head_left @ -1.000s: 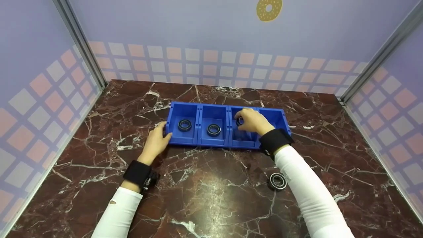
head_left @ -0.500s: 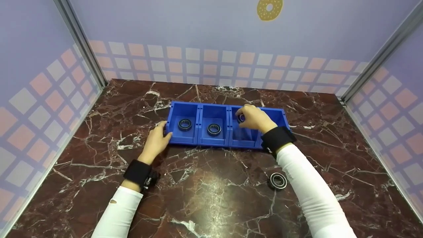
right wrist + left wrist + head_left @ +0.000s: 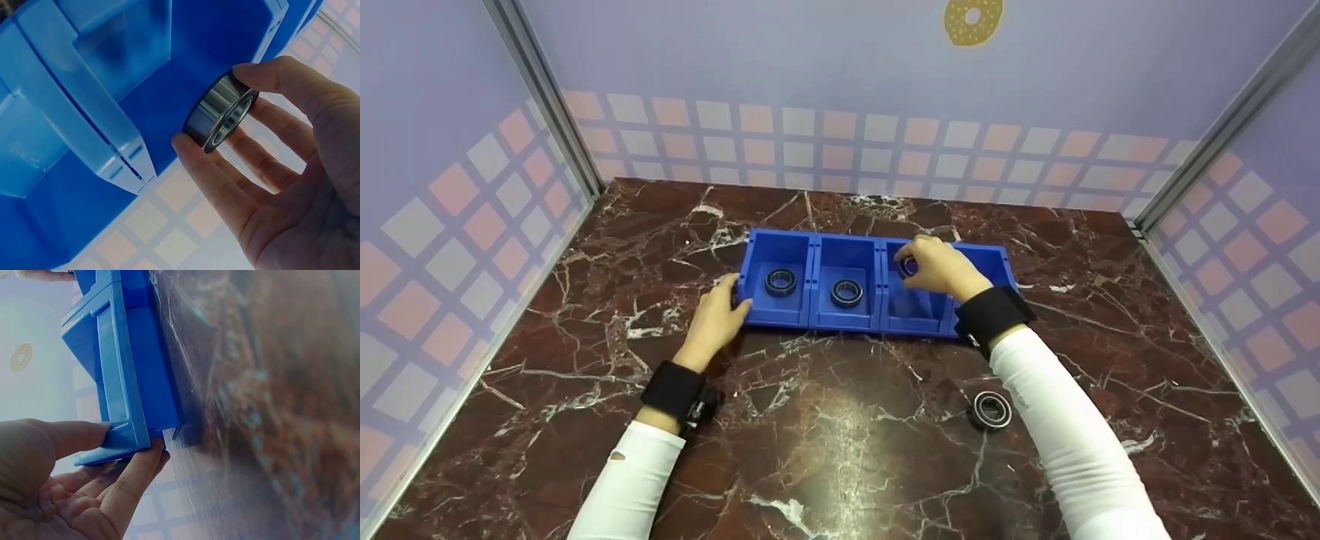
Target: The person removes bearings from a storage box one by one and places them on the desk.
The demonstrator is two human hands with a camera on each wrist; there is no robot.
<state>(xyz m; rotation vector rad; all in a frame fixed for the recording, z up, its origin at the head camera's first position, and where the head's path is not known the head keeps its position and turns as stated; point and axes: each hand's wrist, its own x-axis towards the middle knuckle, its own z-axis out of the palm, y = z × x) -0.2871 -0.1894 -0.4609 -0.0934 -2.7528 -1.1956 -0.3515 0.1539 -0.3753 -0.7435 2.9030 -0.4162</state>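
A row of joined blue storage bins (image 3: 844, 322) stands on the marbled table. My left hand (image 3: 715, 319) grips its left end; in the left wrist view the thumb lies on the front lip of the bin (image 3: 118, 388) and the fingers are on the outside. Over the third compartment from the left, my right hand (image 3: 937, 266) pinches a ball bearing (image 3: 219, 112) between thumb and fingertip, tilted and above the bin floor. One bearing (image 3: 781, 282) lies flat in the leftmost compartment and another bearing (image 3: 847, 293) in the second. The right hand partly hides the rightmost compartment.
Another bearing (image 3: 991, 410) lies on the tabletop (image 3: 825, 435) beside the right forearm, in front of the bins. Tiled-pattern panels (image 3: 840, 150) enclose the table at the back and on both sides.
My right hand has shifted slightly up and to the right with the pinched bearing, mostly in the first half second. The left hand and the bins stay in place.
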